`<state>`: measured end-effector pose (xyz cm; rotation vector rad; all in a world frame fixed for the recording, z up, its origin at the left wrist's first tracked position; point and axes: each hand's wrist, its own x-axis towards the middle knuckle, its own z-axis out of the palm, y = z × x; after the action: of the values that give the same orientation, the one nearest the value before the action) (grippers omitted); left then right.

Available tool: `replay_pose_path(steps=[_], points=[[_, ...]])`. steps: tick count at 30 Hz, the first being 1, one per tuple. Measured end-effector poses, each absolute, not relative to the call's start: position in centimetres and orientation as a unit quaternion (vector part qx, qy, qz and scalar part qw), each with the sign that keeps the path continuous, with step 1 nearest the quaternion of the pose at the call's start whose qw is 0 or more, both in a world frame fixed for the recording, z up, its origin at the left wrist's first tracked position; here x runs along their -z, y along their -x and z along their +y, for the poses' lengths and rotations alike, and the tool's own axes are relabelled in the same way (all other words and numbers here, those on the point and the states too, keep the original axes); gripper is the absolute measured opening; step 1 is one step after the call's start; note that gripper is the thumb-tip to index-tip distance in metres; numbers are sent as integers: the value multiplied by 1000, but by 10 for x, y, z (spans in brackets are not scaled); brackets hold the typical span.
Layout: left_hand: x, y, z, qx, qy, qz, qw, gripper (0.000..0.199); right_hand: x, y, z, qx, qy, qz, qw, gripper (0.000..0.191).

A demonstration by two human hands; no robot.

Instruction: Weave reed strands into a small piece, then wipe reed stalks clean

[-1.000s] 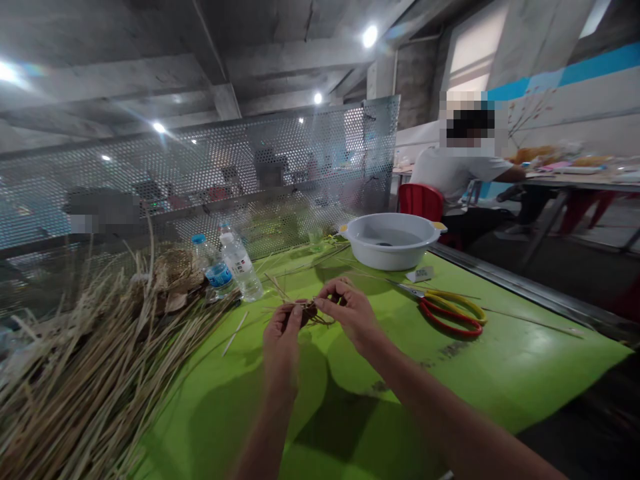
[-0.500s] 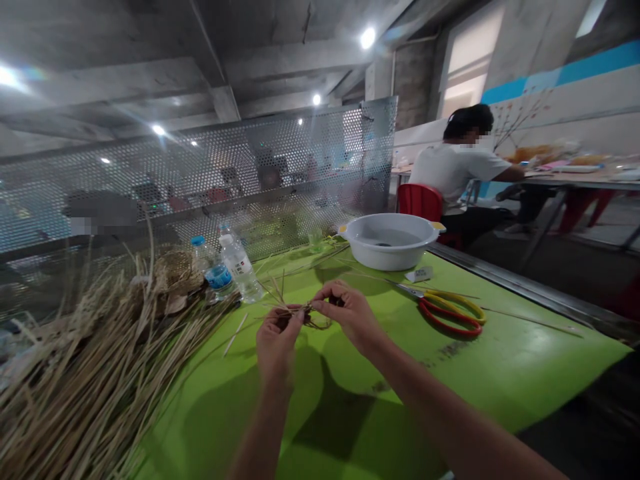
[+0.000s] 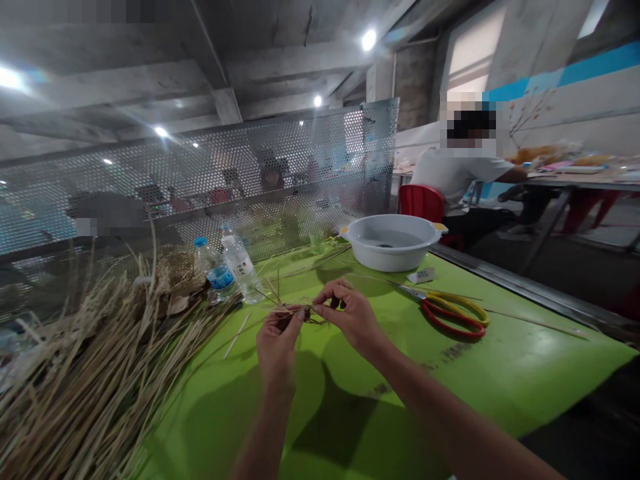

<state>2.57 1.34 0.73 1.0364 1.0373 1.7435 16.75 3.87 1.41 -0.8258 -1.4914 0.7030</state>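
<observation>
Between my hands, above the green tabletop [image 3: 400, 427], is a small woven piece of dry straw strands [image 3: 316, 316], with loose ends sticking out to the upper left. My left hand [image 3: 281, 337] pinches it between thumb and fingers from the left. From the right, the thumb and forefinger of my right hand [image 3: 347, 312] are pinched together on a strand at the piece's edge. My fingers hide part of the weave. Scissors [image 3: 453, 312] with red and yellow handles lie to the right of my right hand.
A large heap of dry straw [image 3: 100, 373] covers the table's left side. Two water bottles [image 3: 240, 267] stand behind my left hand. A white basin [image 3: 393, 250] sits at the back right. Behind is a perforated metal screen [image 3: 300, 187]; a person [image 3: 453, 173] sits beyond the table.
Both hands stay almost in place on the straw piece. The loose strands and the loop beneath my fingers have shifted slightly. The view has moved a little.
</observation>
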Motion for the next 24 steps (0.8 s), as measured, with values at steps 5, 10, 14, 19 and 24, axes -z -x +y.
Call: replay_pose_path(steps=[5,10,14,19,24], points=[[-1,-27,15,-693,-431,404,413,20,-10,-159,33,-409,332,-597,606,9],[1,-30,14,-688,-449,405,401,19,-8,-150,28,-492,296,-531,623,14],[2,-32,13,-691,-449,415,387,18,-8,-147,27,-516,302,-494,632,15],[2,-35,13,-697,-438,418,384,18,-7,-143,24,-552,301,-441,640,16],[2,-38,13,-713,-411,421,381,20,-4,-135,22,-558,319,-395,656,18]])
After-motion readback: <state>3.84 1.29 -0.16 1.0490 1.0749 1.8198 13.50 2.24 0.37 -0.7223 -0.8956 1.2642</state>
